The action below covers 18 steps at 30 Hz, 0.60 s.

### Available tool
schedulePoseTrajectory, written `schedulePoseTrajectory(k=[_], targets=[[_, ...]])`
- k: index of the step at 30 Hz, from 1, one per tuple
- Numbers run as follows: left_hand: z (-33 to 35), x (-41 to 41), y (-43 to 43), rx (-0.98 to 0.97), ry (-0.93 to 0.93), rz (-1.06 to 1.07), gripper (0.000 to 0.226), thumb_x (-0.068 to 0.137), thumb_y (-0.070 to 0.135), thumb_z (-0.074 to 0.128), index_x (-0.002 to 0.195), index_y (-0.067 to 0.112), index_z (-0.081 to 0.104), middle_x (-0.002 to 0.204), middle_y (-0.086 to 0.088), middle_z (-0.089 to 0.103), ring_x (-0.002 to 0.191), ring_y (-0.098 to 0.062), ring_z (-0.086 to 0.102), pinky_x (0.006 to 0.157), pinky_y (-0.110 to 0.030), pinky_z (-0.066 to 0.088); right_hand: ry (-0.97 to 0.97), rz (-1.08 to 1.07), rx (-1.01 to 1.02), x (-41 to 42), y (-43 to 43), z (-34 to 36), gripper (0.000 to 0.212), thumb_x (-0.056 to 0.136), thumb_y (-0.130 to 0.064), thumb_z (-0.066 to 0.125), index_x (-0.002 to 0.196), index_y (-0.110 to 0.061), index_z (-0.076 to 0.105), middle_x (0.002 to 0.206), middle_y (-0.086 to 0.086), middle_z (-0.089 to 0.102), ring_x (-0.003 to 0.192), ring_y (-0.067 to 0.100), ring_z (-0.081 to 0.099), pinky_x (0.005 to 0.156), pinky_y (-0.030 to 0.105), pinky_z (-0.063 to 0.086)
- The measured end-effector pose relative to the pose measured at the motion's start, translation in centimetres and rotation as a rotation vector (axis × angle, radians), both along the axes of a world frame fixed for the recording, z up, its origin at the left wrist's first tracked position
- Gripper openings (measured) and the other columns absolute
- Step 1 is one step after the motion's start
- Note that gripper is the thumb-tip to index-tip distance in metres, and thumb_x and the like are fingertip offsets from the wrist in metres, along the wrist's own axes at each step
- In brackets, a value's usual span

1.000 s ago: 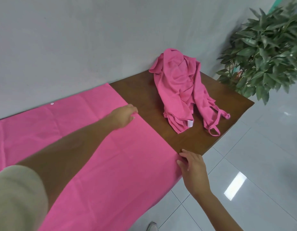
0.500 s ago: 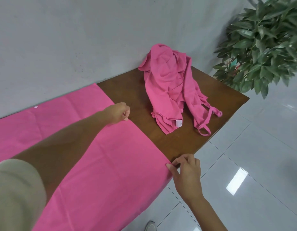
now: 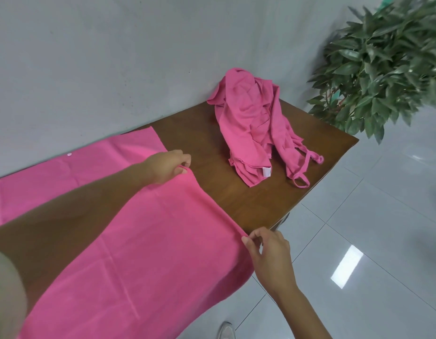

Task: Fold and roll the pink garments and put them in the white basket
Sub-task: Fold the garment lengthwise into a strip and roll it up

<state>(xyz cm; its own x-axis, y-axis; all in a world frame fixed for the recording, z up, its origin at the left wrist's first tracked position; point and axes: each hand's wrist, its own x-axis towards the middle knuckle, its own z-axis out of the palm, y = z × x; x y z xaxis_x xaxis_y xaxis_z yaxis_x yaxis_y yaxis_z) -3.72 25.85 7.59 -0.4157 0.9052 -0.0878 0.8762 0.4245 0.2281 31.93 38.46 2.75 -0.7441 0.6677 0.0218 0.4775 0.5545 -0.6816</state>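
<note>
A large flat pink cloth (image 3: 143, 241) is spread over the left part of the brown wooden table (image 3: 251, 204). My left hand (image 3: 168, 166) pinches its right edge near the middle of the table. At the table's front corner my right hand (image 3: 268, 250) pinches the same edge, which is lifted slightly into a narrow roll between the two hands. A crumpled pink garment with straps and a white label (image 3: 251, 126) lies in a heap at the far right of the table. No white basket is in view.
A grey wall runs behind the table. A leafy green plant (image 3: 386, 64) stands past the table's right end. Glossy white floor tiles (image 3: 373, 241) lie to the right and in front. A shoe tip (image 3: 225, 331) shows at the bottom edge.
Both hands have closed on the cloth's right edge and raised it, so it curls up off the table. The camera has shifted a little.
</note>
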Motion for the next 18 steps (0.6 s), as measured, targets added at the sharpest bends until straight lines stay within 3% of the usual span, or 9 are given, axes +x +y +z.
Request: schedulePoseTrajectory(k=[2, 6, 12, 18], targets=[[0.4, 0.7, -1.6, 0.013, 0.025, -0.024, 0.010, 0.099, 0.020, 0.056, 0.090, 0.022, 0.053, 0.094, 0.002, 0.050, 0.079, -0.022, 0.055, 0.076, -0.042, 0.048, -0.002, 0.006, 0.055, 0.7, -1.8, 0.4, 0.020, 0.093, -0.050, 0.058, 0.087, -0.031, 0.063, 0.081, -0.023, 0.054, 0.088, 0.009, 0.049, 0.082, 0.036, 0.047], [1.0, 1.9, -5.6, 0.043, 0.065, -0.068, 0.007, 0.094, 0.019, 0.065, 0.090, 0.020, 0.060, 0.095, 0.005, 0.053, 0.083, -0.020, 0.058, 0.075, -0.040, 0.049, 0.000, -0.021, 0.093, 2.3, -5.9, 0.8, 0.013, 0.095, -0.039, 0.065, 0.085, -0.032, 0.061, 0.082, -0.021, 0.058, 0.085, 0.008, 0.051, 0.081, 0.037, 0.048], [1.2, 3.3, -11.4, 0.024, 0.115, -0.124, 0.014, 0.094, 0.025, 0.067, 0.088, 0.016, 0.058, 0.093, 0.003, 0.053, 0.079, -0.019, 0.055, 0.069, -0.036, 0.046, -0.071, -0.072, 0.056, 4.4, -12.1, 0.6, 0.008, 0.102, -0.034, 0.055, 0.095, -0.035, 0.058, 0.090, -0.018, 0.054, 0.085, 0.005, 0.055, 0.074, 0.027, 0.050], [0.9, 4.3, -17.4, 0.016, 0.177, -0.075, 0.033, 0.096, 0.038, 0.065, 0.080, 0.015, 0.048, 0.083, 0.004, 0.049, 0.071, -0.019, 0.048, 0.056, -0.031, 0.028, -0.096, -0.037, 0.105, 5.6, -17.6, 0.7, 0.015, 0.102, -0.030, 0.053, 0.087, -0.031, 0.053, 0.083, -0.012, 0.057, 0.074, 0.010, 0.057, 0.067, 0.033, 0.053]])
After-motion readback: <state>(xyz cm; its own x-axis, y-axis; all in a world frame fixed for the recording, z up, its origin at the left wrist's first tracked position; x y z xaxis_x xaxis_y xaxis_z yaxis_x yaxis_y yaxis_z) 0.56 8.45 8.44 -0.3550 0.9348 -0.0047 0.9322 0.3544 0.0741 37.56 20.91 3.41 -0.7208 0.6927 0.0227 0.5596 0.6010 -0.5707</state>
